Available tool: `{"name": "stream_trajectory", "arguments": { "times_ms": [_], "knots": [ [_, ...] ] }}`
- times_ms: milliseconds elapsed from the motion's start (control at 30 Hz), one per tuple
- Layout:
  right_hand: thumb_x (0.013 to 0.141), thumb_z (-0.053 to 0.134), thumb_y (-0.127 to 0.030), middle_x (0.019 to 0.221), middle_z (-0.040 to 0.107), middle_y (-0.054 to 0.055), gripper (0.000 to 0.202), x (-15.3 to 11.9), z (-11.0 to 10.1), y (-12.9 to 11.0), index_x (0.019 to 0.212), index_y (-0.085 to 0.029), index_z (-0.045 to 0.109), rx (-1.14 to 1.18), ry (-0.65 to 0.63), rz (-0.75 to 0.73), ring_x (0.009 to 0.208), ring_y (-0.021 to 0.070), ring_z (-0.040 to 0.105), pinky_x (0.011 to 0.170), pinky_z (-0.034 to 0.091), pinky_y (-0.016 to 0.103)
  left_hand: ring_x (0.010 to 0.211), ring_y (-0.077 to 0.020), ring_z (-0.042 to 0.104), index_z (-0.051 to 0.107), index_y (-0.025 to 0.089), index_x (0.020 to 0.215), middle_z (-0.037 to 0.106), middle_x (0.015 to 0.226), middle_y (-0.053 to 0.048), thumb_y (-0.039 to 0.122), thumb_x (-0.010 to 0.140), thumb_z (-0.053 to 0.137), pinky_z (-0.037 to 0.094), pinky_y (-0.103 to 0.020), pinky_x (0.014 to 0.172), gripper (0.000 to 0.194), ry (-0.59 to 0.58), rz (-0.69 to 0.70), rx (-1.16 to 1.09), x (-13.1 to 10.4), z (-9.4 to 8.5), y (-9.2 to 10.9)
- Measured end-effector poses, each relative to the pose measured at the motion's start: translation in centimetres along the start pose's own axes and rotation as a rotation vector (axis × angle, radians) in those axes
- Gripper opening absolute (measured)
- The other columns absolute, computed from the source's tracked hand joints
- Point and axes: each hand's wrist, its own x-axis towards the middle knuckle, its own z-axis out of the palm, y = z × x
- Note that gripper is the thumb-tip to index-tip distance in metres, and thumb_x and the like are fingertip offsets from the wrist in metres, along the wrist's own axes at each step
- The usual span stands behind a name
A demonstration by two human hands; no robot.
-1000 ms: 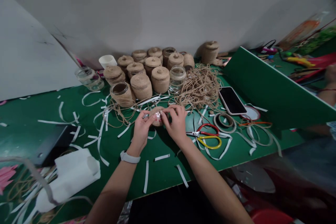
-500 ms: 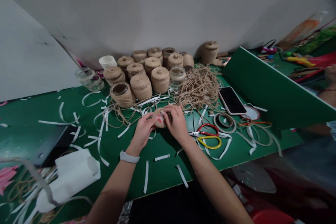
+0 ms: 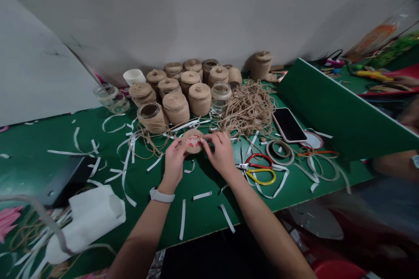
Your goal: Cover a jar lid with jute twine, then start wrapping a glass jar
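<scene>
Between my hands is a round jar lid wrapped in jute twine, tilted so that its inner face with red and whitish patches shows. My left hand grips its left edge, thumb on the inner face. At the opposite edge, the fingertips of my right hand pinch the rim. Just beyond them stand several twine-wrapped jars, most with lids on. A tangled heap of jute twine lies behind my right hand. To the right of that hand are scissors with one red and one yellow handle.
White tape strips are scattered over the green table. A phone and tape rolls lie to the right, before a green upright panel. Glass jars stand at the back. Another person's arm shows at far right.
The lid has turned in my hands, so more of its patched inner face shows, and it sits slightly further left. The person at far right has shifted an arm.
</scene>
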Motion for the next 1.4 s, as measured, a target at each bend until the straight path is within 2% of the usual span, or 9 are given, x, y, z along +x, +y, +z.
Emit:
{"name": "stream_trajectory", "arguments": {
  "times_ms": [200,467,733,1033,1400],
  "knots": [
    [0.095,0.051,-0.027,0.083,0.064,0.005,0.014,-0.04,-0.13,-0.17,0.091,-0.021,0.063,0.085,0.026,0.007,0.083,0.0206,0.054,0.076,0.046,0.036,0.081,-0.0193,0.071,0.067,0.015,0.093,0.076,0.089,-0.006,0.033,0.065,0.082,0.054,-0.030,0.077,0.037,-0.028,-0.022,-0.045,-0.07,0.18,0.04],
    [0.094,0.053,-0.026,0.082,0.065,0.005,0.012,-0.05,-0.11,-0.37,0.090,-0.020,0.062,0.101,0.045,-0.003,0.081,0.0199,0.054,0.077,0.046,0.035,0.081,-0.0195,0.071,0.072,0.014,0.089,0.076,0.091,-0.007,0.032,0.062,0.084,0.055,-0.028,0.076,0.035,-0.041,-0.058,-0.075,-0.24,0.49,0.42],
    [0.093,0.054,-0.025,0.082,0.064,0.005,0.010,-0.15,-0.11,-0.53,0.089,-0.021,0.062,0.146,0.054,-0.009,0.081,0.0198,0.055,0.076,0.047,0.035,0.081,-0.0193,0.071,0.072,0.014,0.089,0.077,0.090,-0.008,0.031,0.065,0.082,0.055,-0.028,0.076,0.031,-0.014,-0.051,-0.029,-0.27,0.47,0.36],
    [0.094,0.053,-0.027,0.084,0.065,0.005,0.012,-0.22,0.11,-0.49,0.090,-0.021,0.062,0.138,0.019,0.002,0.082,0.0204,0.054,0.077,0.046,0.036,0.086,-0.0213,0.071,0.073,0.013,0.094,0.076,0.097,-0.010,0.034,0.063,0.083,0.055,-0.029,0.077,0.038,-0.066,-0.053,-0.039,-0.35,0.53,0.41],
    [0.095,0.052,-0.026,0.083,0.065,0.005,0.012,-0.21,0.10,-0.53,0.089,-0.020,0.061,0.136,0.021,-0.001,0.082,0.0204,0.053,0.077,0.045,0.035,0.075,-0.0170,0.070,0.068,0.015,0.088,0.076,0.087,-0.005,0.028,0.061,0.084,0.054,-0.025,0.068,0.034,-0.044,-0.053,-0.095,0.00,0.17,0.21]
  ]
}}
